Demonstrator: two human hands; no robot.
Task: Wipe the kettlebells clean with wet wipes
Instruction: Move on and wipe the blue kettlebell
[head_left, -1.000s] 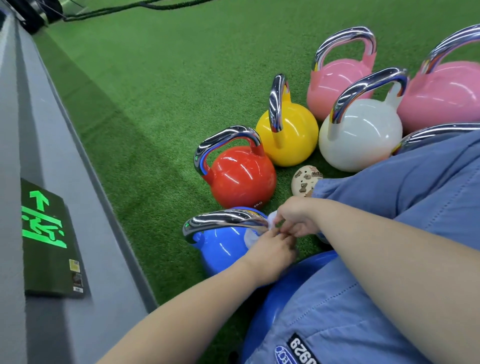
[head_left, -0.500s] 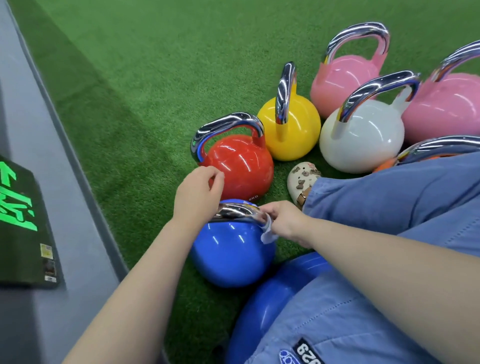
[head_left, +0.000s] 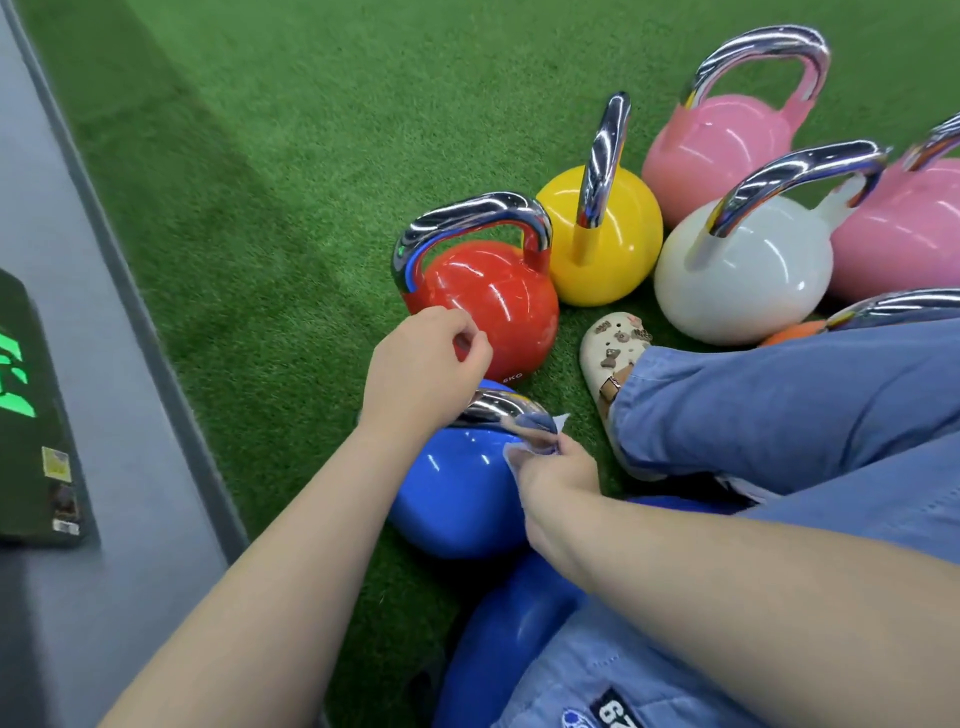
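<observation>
Exit sign (head_left: 31, 410): dark panel with green glowing marks, lying flat on the grey ledge (head_left: 119, 519) at the far left edge of view.
Turf (head_left: 311, 130): green artificial grass covering the floor right of the ledge; all kettlebells stand on it.
Left hand (head_left: 423, 364): fingers curled loosely, thumb and forefinger close together in front of the red kettlebell's lower left side, wrist over the left end of the blue kettlebell's handle. Whether it pinches anything, I cannot tell.
Red kettlebell (head_left: 493, 306): upright, chrome handle on top, just behind the blue one and touching or nearly touching the yellow one.
Blue kettlebell (head_left: 457, 493): nearest the person, between the two forearms; its chrome handle (head_left: 493, 405) runs from under the left wrist to the right hand.
Wet wipe (head_left: 535, 436): pale, crumpled, wrapped over the right end of the blue kettlebell's handle.
Right hand (head_left: 558, 470): fingers curled round the wet wipe, gripping it against the handle end.
Yellow kettlebell (head_left: 618, 244): upright, handle seen edge-on.
Shoe (head_left: 613, 353): cream clog with small charms, between the red and white kettlebells.
White kettlebell (head_left: 743, 275): right of the yellow one.
Pink kettlebell (head_left: 722, 140): behind the white one; a second pink kettlebell (head_left: 904, 234) is at the right edge.
Blue trousers (head_left: 779, 415): cover the lower right.
</observation>
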